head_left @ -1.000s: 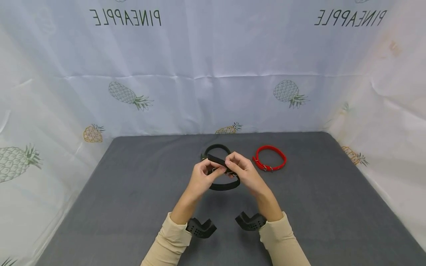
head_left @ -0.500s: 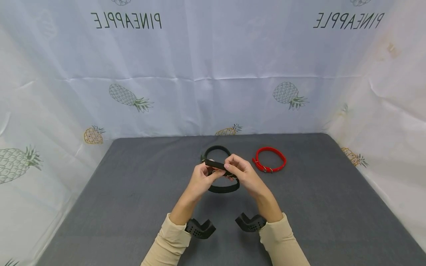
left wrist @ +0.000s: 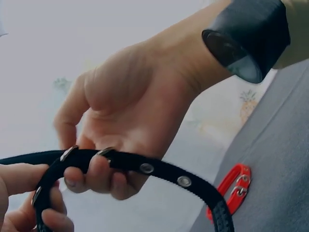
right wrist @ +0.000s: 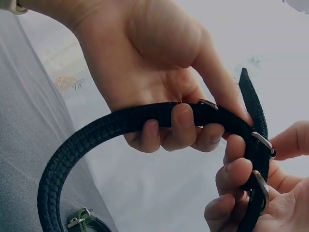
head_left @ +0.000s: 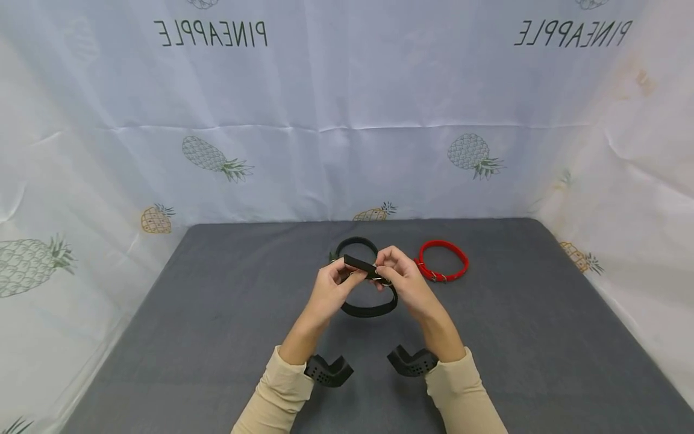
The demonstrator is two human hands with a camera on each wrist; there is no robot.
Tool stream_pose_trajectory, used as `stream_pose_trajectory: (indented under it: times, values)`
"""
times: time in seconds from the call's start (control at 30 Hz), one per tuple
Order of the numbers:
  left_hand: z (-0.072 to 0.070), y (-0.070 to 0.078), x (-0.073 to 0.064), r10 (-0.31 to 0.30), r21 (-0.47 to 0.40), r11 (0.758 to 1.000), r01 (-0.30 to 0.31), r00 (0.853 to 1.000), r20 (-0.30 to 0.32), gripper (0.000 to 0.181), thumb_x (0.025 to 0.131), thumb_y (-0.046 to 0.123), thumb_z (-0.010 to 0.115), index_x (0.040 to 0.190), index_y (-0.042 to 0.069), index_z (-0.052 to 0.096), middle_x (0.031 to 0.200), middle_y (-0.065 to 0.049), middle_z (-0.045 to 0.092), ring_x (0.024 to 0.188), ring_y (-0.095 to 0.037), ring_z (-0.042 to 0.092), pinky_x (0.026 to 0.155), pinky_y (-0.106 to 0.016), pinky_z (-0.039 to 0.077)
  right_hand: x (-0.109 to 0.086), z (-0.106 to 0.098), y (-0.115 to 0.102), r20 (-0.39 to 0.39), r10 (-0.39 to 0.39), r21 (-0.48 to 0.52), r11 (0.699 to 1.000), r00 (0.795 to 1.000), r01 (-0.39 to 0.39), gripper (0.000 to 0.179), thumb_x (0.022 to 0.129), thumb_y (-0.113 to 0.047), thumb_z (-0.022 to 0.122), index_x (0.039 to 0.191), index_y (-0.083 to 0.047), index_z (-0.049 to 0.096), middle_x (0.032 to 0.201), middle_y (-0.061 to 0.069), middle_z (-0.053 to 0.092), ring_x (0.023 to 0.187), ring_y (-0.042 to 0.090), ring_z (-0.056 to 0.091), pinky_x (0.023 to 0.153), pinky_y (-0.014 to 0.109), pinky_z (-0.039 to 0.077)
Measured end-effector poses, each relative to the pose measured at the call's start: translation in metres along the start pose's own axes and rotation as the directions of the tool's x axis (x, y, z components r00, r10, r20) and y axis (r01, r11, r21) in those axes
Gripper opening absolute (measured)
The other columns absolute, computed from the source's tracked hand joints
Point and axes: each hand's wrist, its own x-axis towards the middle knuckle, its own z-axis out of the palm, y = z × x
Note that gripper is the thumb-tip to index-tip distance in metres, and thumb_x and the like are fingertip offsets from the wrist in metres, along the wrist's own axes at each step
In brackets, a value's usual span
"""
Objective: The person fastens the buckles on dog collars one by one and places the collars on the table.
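A black collar (head_left: 369,311) with metal eyelets and buckle hardware is held up in both hands, its loop hanging below them. My left hand (head_left: 332,288) pinches the strap beside the buckle, fingers curled underneath, as the right wrist view shows. With thumb and fingers, my right hand (head_left: 410,286) grips the collar at its metal fittings. The strap's free end (head_left: 355,263) points up and to the left. In the right wrist view, this tip (right wrist: 252,94) stands out beyond a metal buckle frame (right wrist: 262,141). Fingers partly hide the fastening.
A second dark collar (head_left: 356,240) lies on the grey tabletop (head_left: 244,301) just behind the hands, partly covered by them. To the right lies a red buckled collar (head_left: 464,260). A pineapple-print sheet (head_left: 347,90) encloses the back and sides. Black wrist cameras (head_left: 329,371) sit below both hands.
My right hand and the collar's loop have shifted slightly right. The strap's free end dipped, then tilted up again. The collars on the table stay put.
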Motion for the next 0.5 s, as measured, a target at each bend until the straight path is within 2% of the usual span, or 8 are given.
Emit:
stream_pose_trajectory:
  times: [0.23,0.33,0.5]
  values:
    - [-0.009,0.002,0.001,0.046,0.025,0.999,-0.048,0.995,0.091,0.029,0.094,0.012,0.062,0.12,-0.001,0.061,0.121,-0.022,0.062,0.102,-0.003,0.061,0.093,-0.021,0.051,0.0,-0.004,-0.003,-0.053,0.033,0.058,0.998,0.998,-0.03,0.009,0.1,-0.005,0.037,0.099,-0.011,0.044,0.081,-0.008,0.057,0.071,0.009,0.053,0.069,0.022,0.047]
    - [-0.012,0.001,0.001,0.065,0.039,0.997,-0.069,0.992,0.106,0.036,0.092,0.011,0.064,0.126,-0.001,0.059,0.127,-0.022,0.06,0.107,-0.002,0.059,0.092,-0.018,0.051,0.0,-0.005,-0.004,-0.087,0.042,0.093,0.995,0.995,-0.034,0.012,0.1,-0.005,0.037,0.097,-0.013,0.045,0.085,-0.007,0.054,0.073,0.01,0.054,0.07,0.021,0.047]
    - [-0.014,-0.001,0.002,0.09,0.045,0.994,-0.095,0.99,0.106,0.039,0.091,0.011,0.066,0.127,-0.002,0.059,0.127,-0.023,0.061,0.104,-0.001,0.061,0.09,-0.018,0.052,0.0,-0.006,-0.005,-0.094,0.037,0.115,0.993,0.995,-0.026,0.016,0.1,-0.005,0.036,0.097,-0.016,0.047,0.091,-0.006,0.051,0.074,0.009,0.054,0.073,0.02,0.046]
